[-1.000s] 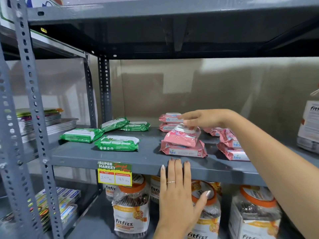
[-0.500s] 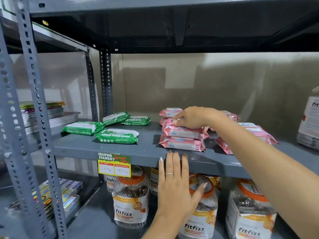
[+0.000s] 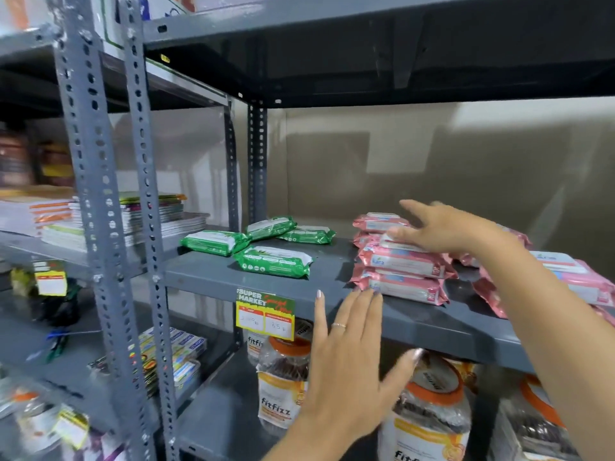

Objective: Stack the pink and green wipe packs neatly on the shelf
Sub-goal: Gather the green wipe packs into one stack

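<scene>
Pink packs (image 3: 404, 261) sit two-high at shelf (image 3: 213, 277) front, right hand (image 3: 439, 232) flat and open on top gripping nothing, left hand (image 3: 349, 361) open at shelf edge, green packs (image 3: 274, 261) loose to the left; best press down and square the edges.

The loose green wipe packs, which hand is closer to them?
Left. The left hand is just below and right of the green packs; the right hand is farther right, over the pink stack.

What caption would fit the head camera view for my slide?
Right hand rests on a stack of pink wipe packs while green wipe packs lie scattered on the grey shelf.
</scene>
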Demonstrator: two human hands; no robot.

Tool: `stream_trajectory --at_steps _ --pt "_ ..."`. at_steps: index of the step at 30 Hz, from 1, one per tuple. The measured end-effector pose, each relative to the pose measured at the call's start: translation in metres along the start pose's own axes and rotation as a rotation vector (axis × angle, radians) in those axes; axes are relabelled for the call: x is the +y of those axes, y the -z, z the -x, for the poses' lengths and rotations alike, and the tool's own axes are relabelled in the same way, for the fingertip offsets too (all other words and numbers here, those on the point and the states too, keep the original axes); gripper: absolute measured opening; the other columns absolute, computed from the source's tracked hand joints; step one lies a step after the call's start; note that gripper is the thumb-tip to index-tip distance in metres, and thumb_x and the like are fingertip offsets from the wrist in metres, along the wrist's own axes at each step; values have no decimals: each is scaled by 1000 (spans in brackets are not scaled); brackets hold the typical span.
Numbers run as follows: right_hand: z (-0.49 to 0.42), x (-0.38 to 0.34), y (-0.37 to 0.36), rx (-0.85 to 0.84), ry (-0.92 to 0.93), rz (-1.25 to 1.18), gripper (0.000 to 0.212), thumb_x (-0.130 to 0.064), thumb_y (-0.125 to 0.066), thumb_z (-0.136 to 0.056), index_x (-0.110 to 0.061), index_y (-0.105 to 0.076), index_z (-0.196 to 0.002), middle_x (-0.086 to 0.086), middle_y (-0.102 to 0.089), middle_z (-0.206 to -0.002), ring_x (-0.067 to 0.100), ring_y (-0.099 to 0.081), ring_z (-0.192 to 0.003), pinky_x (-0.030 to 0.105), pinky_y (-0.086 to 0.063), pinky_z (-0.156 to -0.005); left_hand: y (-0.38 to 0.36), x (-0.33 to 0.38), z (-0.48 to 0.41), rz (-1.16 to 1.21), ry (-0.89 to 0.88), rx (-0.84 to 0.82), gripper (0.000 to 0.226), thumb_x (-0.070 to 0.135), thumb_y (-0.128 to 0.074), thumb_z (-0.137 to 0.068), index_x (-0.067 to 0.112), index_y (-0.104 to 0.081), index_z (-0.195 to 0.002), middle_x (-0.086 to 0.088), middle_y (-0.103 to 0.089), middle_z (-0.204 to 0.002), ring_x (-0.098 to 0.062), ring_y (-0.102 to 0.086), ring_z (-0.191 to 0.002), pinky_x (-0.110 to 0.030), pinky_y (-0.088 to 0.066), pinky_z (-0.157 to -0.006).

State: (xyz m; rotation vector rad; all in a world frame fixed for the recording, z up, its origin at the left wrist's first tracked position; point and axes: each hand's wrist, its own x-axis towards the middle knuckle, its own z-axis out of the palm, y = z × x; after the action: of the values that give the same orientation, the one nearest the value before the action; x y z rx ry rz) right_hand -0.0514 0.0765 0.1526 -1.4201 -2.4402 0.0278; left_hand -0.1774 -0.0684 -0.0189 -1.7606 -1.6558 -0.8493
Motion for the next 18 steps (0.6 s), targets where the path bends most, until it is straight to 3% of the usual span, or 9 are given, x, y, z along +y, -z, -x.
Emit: stream_trajectory --at_steps 4,7,12,14,18 --pt "16 3 2 364 71 34 58 -46 -54 -89 -25 -41 -142 15 -40 -138 36 -40 -127 51 -44 -98 23 -47 -3 33 30 6 69 63 -26 -100 13 -52 -140 -1 -51 -145 -17 -41 -135 -43 -21 -118" --pt "17 -15 0 445 237 -25 45 -38 -58 -88 -22 -56 -129 11 -51 -127 32 -51 -117 45 -47 -93 13 -88 -6 -74 30 -60 66 60 -29 -99 11 -59 -131 -5 -59 -134 -22 -49 -126 -44 -28 -114" --pt "-6 -75 -30 254 367 -26 36 -33 -58 -88 -23 -62 -122 6 -60 -122 27 -58 -112 37 -45 -95 -18 -96 1 -69 -11 -81 70 60 -20 -102 8 -58 -130 -9 -60 -132 -28 -53 -123 -44 -29 -113" --pt "-22 -97 -51 125 345 -29 40 -36 -59 -88 -23 -60 -126 6 -60 -130 25 -61 -111 33 -45 -94 -24 -96 2 -67 -8 -29 65 57 -29 -100 6 -58 -127 -12 -60 -128 -31 -53 -121 -46 -27 -112" --pt "-36 -125 -84 -106 282 35 50 -44 -58 -90 -23 -55 -135 1 -50 -145 23 -48 -131 34 -39 -107 -26 -98 4 -67 -32 -29 69 59 -34 -96 3 -56 -129 -15 -58 -128 -34 -51 -121 -52 -35 -110"
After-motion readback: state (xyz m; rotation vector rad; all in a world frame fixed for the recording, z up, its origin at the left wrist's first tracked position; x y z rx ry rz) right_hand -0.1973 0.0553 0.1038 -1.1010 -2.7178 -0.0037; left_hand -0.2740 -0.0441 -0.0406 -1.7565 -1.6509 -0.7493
